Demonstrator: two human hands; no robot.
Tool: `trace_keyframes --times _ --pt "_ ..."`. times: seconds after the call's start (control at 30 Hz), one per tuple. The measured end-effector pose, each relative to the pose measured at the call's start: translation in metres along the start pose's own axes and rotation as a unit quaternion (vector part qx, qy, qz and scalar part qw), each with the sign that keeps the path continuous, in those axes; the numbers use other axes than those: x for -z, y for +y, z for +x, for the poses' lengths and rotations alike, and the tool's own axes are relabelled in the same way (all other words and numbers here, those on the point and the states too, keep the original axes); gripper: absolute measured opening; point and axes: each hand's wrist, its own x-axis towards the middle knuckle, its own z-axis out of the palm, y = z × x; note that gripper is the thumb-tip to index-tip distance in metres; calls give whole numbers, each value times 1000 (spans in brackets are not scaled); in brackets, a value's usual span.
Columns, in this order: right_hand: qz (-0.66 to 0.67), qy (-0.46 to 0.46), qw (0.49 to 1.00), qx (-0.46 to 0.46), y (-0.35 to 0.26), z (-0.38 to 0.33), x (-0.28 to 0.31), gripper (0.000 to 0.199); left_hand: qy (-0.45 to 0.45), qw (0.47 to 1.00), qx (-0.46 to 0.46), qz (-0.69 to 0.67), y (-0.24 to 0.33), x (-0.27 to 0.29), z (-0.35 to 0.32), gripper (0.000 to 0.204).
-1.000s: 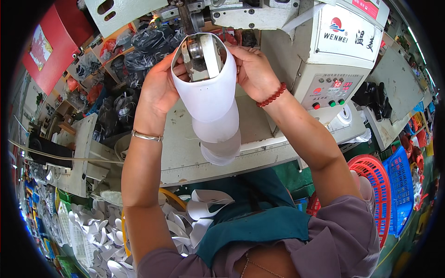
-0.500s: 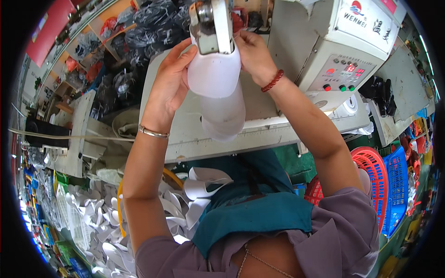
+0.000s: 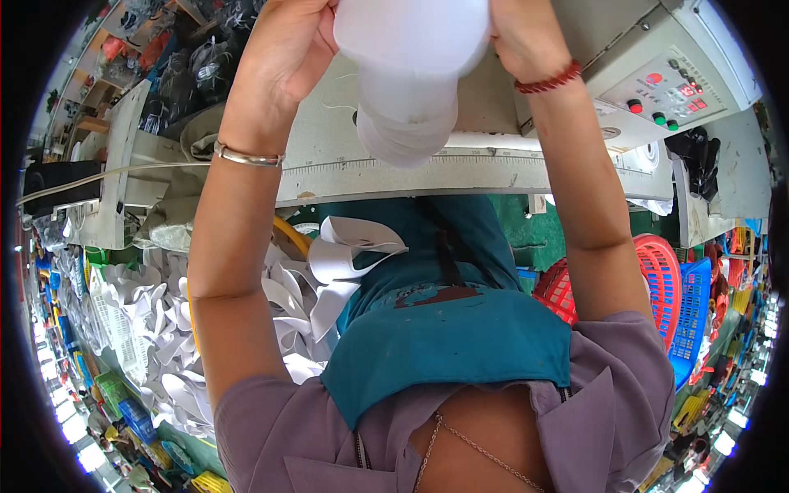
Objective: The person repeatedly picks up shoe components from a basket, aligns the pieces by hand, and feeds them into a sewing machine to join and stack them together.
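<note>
A smooth white piece with a rounded lower edge is lifted close to me at the top of the view. My left hand grips its left edge, the thumb and fingers partly cut off by the frame. On the opposite edge is my right hand, closed round it with the fingertips hidden behind the piece. Beneath it a stack of white, slightly see-through rounded pieces hangs over the front of the worktable, which has a ruler scale along its edge. A thin loose thread lies left of the stack.
At the right stands a machine box with a button panel. Loose white curved pieces fill the lower left, and one folded white piece lies by my lap. Red and blue baskets stand at my right. A cable crosses at left.
The view has tipped downward, so the machine's head has left the top of the frame. The white piece and both hands appear higher and larger, still together.
</note>
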Motion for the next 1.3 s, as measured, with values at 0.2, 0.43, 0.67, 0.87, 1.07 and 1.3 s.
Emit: trace_keyframes --times 0.2,0.43,0.67,0.87,1.07,1.3 --pt "-62 -12 984 169 32 16 6 27 -12 997 -11 77 -5 11 6 28" --pt "-215 -8 915 340 59 20 19 22 0 987 -42 156 -17 9 -10 28" --pt "55 -13 998 31 5 -26 -5 39 -10 994 -17 103 -5 10 -24 36" --pt "246 -128 958 -79 -1 -37 0 29 52 989 41 133 -8 11 -26 43" --pt "58 34 997 -37 35 -41 12 20 -10 993 47 106 -25 21 -32 41" --pt "-236 -131 895 355 64 -115 6 12 -4 941 61 334 -28 66 -87 27"
